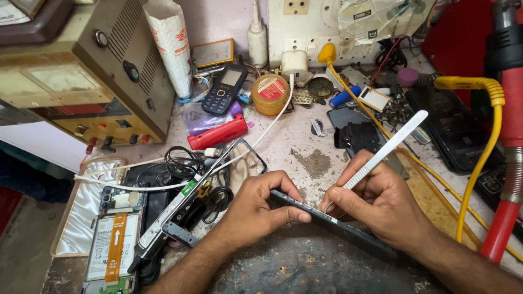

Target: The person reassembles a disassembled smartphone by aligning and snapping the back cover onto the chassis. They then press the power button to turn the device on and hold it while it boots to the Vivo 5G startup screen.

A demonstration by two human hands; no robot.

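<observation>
Left hand (256, 209) is clamped on the near end of a dark phone body (332, 220), held on edge, tilted, just above the stained bench (310, 163); thumb underneath, fingers curled over the top rim. Right hand (381, 204) is closed on white tweezers (384, 149), gripped like a pen, the tip set against the phone's upper edge, close to the left fingertips. The step in hand is judged to be work along the edge seam or a side slot of the phone; which exactly cannot be told, the tip being too small. The next move is judged to call for a steady left grip and light, fine pressure at the tip, so that slipping is avoided. Noted around: an opened phone with exposed battery (111, 245) at lower left, a tangle of black cable (185, 160), a white cable (163, 182) across it, a red marker-like tool (218, 133), a keypad phone (224, 90), a round tin (271, 93). A yellow cable (479, 158) hangs just right of the working wrist and is judged liable to snag.
</observation>
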